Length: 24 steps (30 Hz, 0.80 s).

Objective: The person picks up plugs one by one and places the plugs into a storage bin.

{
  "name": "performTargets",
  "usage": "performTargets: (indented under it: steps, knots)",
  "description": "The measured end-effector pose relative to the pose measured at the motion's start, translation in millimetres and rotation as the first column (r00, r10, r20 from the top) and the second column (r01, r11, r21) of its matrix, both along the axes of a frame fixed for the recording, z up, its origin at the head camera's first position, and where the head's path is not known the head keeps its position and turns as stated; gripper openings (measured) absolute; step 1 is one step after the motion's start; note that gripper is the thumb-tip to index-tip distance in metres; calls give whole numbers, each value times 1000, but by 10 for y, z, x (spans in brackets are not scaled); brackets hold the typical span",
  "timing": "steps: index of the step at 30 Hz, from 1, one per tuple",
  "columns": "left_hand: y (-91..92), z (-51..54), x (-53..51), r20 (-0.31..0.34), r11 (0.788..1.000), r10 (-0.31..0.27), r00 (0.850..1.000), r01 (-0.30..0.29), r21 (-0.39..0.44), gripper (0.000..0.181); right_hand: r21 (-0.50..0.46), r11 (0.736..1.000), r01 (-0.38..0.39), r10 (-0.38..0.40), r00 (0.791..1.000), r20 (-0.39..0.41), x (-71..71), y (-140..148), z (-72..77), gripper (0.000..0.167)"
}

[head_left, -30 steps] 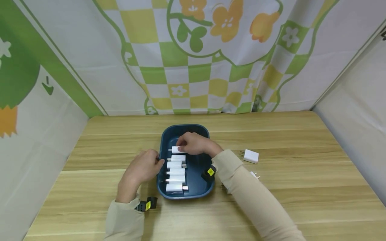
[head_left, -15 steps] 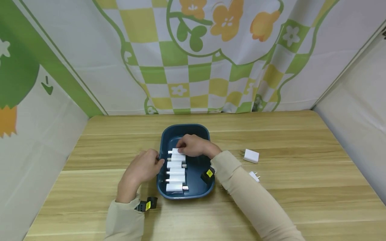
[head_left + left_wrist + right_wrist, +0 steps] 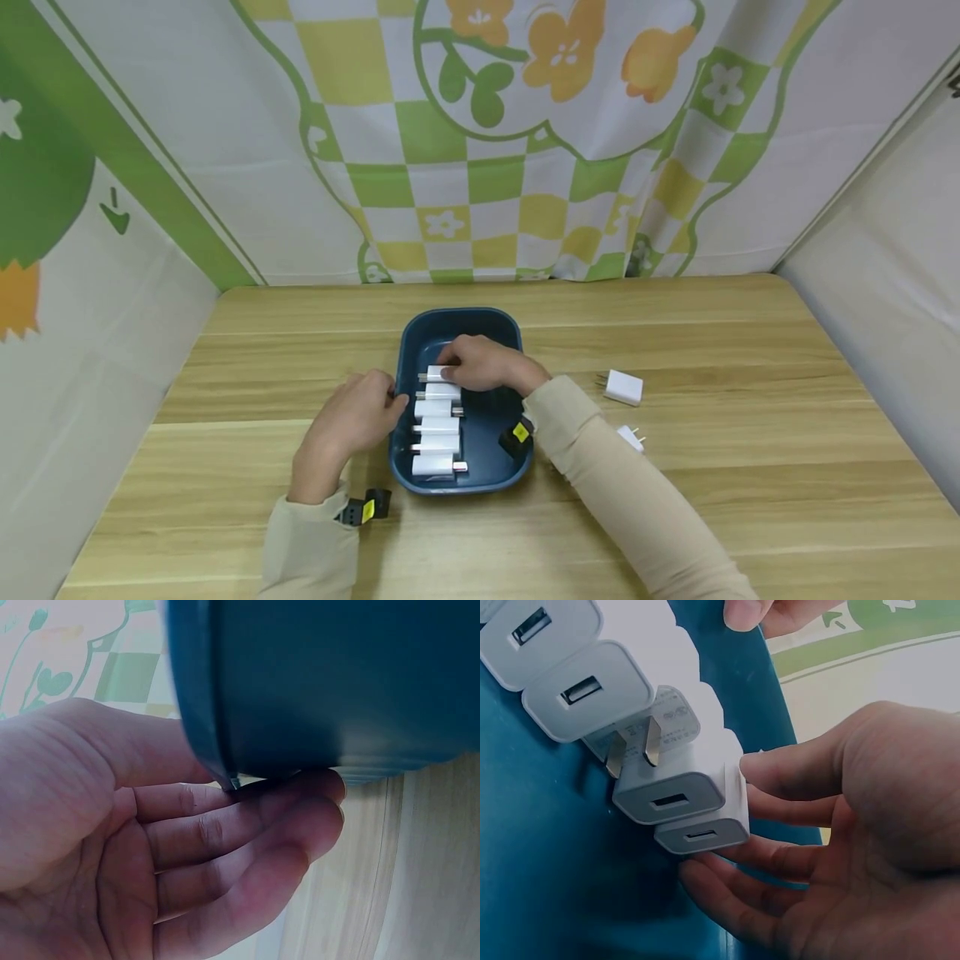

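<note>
My right hand (image 3: 487, 363) is inside a dark blue plastic bin (image 3: 491, 485). Its thumb and fingers pinch a white plug-in charger (image 3: 437, 373) at the far end of a row. In the right wrist view, that charger (image 3: 705, 834) lies against its neighbour (image 3: 667, 796), USB port facing the camera. Several white chargers (image 3: 435, 427) lie side by side along the bin's left half, prongs pointing left on some and right on others. My left hand (image 3: 356, 417) grips the bin's left rim; in the left wrist view the fingers (image 3: 247, 881) curl beneath its outer wall (image 3: 337, 682).
On the wooden table (image 3: 750, 400), right of the bin, lie a white charger (image 3: 624, 387) with prongs to the left and another charger (image 3: 631, 438) partly behind my right sleeve (image 3: 630, 492). A patterned curtain (image 3: 495, 183) hangs behind the table.
My right hand has shifted slightly nearer, with its charger closer against the row. The right forearm has moved a little, showing more of the charger beside the sleeve. My left hand stays put.
</note>
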<state>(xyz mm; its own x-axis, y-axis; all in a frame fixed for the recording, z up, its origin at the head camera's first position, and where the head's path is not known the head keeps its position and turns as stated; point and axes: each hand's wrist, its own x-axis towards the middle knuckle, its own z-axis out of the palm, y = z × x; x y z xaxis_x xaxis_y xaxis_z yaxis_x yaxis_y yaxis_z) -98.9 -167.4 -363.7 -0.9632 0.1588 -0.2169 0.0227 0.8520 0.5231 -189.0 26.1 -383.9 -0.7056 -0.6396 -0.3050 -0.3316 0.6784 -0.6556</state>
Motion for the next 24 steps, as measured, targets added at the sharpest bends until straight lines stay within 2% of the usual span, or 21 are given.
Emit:
performTargets:
  steps: [9,16,24]
  knots:
    - [1,-2,1,4,1000,-1,1000,1,4,21,-3,1000,-23,23,999,-47,30,19,62,35]
    - [-7,3,-6,-2,1000,-9,1000,9,14,23,-8,998,-65,64,990,-129,115,111,281,38]
    - [12,5,-3,13,1000,12,1000,-12,1,23,-86,995,-58,42,984,-176,261,371,430,37]
